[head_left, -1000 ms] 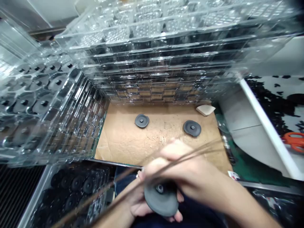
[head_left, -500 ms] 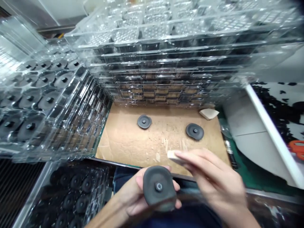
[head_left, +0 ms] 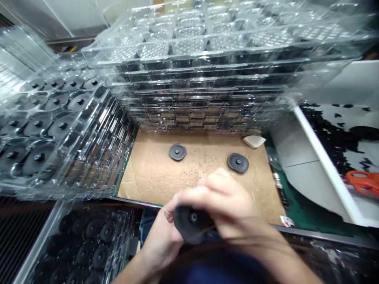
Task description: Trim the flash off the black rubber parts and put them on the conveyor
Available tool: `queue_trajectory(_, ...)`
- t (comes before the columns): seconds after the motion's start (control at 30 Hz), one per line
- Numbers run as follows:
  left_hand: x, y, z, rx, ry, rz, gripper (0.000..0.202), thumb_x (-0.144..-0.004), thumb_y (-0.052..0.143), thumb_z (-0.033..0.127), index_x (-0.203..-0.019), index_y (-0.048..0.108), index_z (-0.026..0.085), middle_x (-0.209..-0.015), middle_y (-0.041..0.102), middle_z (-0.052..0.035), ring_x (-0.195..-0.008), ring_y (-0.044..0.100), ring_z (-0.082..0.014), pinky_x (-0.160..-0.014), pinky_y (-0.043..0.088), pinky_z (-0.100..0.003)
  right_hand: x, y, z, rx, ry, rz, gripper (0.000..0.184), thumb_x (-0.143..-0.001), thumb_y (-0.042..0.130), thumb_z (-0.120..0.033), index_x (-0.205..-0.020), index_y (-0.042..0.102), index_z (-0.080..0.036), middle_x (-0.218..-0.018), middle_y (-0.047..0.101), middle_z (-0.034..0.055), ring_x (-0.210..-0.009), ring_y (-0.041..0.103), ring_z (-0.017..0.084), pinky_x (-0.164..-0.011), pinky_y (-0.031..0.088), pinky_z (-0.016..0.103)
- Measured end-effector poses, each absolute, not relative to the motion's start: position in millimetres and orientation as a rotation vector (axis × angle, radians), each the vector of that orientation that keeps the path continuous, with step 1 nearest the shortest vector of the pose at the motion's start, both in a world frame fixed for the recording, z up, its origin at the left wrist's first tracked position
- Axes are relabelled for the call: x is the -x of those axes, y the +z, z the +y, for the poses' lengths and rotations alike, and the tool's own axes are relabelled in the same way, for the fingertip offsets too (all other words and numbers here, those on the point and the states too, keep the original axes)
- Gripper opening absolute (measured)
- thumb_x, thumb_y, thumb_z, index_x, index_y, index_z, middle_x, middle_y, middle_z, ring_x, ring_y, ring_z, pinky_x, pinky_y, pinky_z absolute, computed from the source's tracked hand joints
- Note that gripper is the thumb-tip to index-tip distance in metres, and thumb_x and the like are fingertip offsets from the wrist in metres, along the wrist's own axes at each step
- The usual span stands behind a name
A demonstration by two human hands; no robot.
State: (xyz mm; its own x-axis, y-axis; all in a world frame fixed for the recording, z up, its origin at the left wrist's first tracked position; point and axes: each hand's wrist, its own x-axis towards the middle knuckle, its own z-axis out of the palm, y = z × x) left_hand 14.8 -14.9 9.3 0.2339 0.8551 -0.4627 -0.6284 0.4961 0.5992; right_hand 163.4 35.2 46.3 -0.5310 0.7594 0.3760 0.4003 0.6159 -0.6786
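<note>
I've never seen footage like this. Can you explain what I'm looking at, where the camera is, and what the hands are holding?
There's no machine here. These are a person's two bare hands, seen from one camera worn on the head, looking forward and down. The left hand holds a dark grey disc with a central hub. The right hand is over it, too blurred to show whether it holds anything. On a cardboard sheet lie a second disc, a third disc and a small pale pad. Stacked clear plastic trays rise beyond the cardboard, and orange scissors lie off to the right.
</note>
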Motion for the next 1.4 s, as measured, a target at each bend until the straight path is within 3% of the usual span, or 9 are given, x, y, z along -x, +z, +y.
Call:
queue_trajectory(0.13, -9, 12, -18, -0.270, 1.144, 0.654, 0.057, -0.053, 0.079, 0.027, -0.108, 0.061, 0.028, -0.115, 0.064, -0.0037, -0.099, 0.061, -0.0238, -0.090, 0.044, -0.032, -184, 0, 49, 1.277, 0.926, -2.010, 0.026, -0.087, 0.044, -0.015, -0.101, 0.063, -0.024, -0.083, 0.063, 0.0008, -0.075, 0.058, 0.013, -0.068, 0.045, 0.026)
queue_trajectory(0.3, -4, 14, -23, -0.158, 1.109, 0.607, 0.054, -0.053, 0.078, 0.033, -0.105, 0.062, 0.026, -0.103, 0.068, -0.0048, -0.093, 0.064, -0.0240, -0.086, 0.048, -0.035, -181, -49, 40, 1.407, 0.844, -1.889, 0.023, -0.085, 0.046, -0.021, -0.098, 0.065, -0.017, -0.093, 0.059, 0.0084, -0.086, 0.059, 0.019, -0.069, 0.049, 0.031)
queue_trajectory(0.57, -7, 20, -27, -0.226, 1.131, 0.630, 0.065, -0.071, 0.054, 0.054, -0.130, 0.033, 0.036, -0.106, 0.063, -0.0048, -0.079, 0.065, -0.0202, -0.068, 0.051, -0.031, -176, 19, 15, 1.304, 0.796, -1.741, 0.021, -0.086, 0.049, -0.018, -0.103, 0.059, -0.023, -0.080, 0.062, 0.0003, -0.073, 0.060, 0.012, -0.063, 0.049, 0.020)
queue_trajectory(0.73, -8, 11, -35, -0.975, 1.253, 0.955, 0.101, -0.061, 0.074, 0.020, -0.137, 0.008, 0.035, -0.115, 0.056, -0.0078, -0.107, 0.052, -0.0261, -0.094, 0.038, -0.041, -163, -10, -16, 1.351, 0.811, -1.764, 0.035, -0.087, 0.042, -0.018, -0.122, 0.044, -0.017, -0.086, 0.063, 0.0041, -0.064, 0.061, 0.012, -0.053, 0.050, 0.019)
queue_trajectory(0.97, 1, 18, -48, -1.607, 1.088, 1.093, 0.110, -0.064, 0.065, -0.002, -0.132, -0.009, 0.042, -0.122, 0.049, -0.0092, -0.115, 0.047, -0.0256, -0.096, 0.038, -0.043, -188, -6, -29, 1.097, 0.428, -2.131, 0.052, -0.085, 0.047, -0.010, -0.133, 0.037, -0.027, -0.105, 0.057, 0.0084, -0.088, 0.057, 0.017, -0.071, 0.050, 0.029)
queue_trajectory(1.13, 6, 16, -53, -1.531, 1.141, 1.084, 0.101, -0.066, 0.070, 0.015, -0.135, 0.000, 0.040, -0.124, 0.050, -0.0071, -0.115, 0.047, -0.0239, -0.097, 0.037, -0.041, -198, 21, -24, 0.953, 0.375, -2.285, 0.034, -0.086, 0.053, -0.032, -0.120, 0.054, -0.027, -0.104, 0.058, 0.0097, -0.070, 0.053, 0.014, -0.061, 0.047, 0.029)
queue_trajectory(1.23, 9, 14, -52, -1.280, 1.048, 1.078, 0.080, -0.061, 0.072, 0.037, -0.130, 0.032, 0.032, -0.117, 0.057, -0.0055, -0.107, 0.053, -0.0228, -0.094, 0.039, -0.036, -187, 18, -28, 0.889, 0.492, -2.177, 0.027, -0.085, 0.054, -0.035, -0.109, 0.061, -0.025, -0.085, 0.062, 0.0061, -0.065, 0.053, 0.014, -0.057, 0.045, 0.027)
queue_trajectory(1.3, 13, 13, -52, -1.060, 0.944, 1.109, 0.055, -0.063, 0.064, 0.051, -0.108, 0.058, 0.020, -0.096, 0.066, -0.0062, -0.084, 0.061, -0.0194, -0.080, 0.047, -0.031, -173, 9, -35, 0.962, 0.648, -2.035, 0.018, -0.088, 0.048, -0.029, -0.092, 0.063, -0.020, -0.069, 0.060, 0.0033, -0.059, 0.053, 0.013, -0.054, 0.044, 0.024)
queue_trajectory(1.4, 22, 7, -55, -0.921, 0.919, 1.183, 0.051, -0.067, 0.053, 0.061, -0.072, 0.067, 0.012, -0.062, 0.063, -0.0032, -0.054, 0.056, -0.0133, -0.056, 0.047, -0.026, -152, -5, -42, 1.054, 0.798, -1.959, 0.036, -0.093, 0.033, -0.022, -0.065, 0.054, -0.017, -0.054, 0.053, 0.0004, -0.048, 0.051, 0.009, -0.046, 0.041, 0.019)
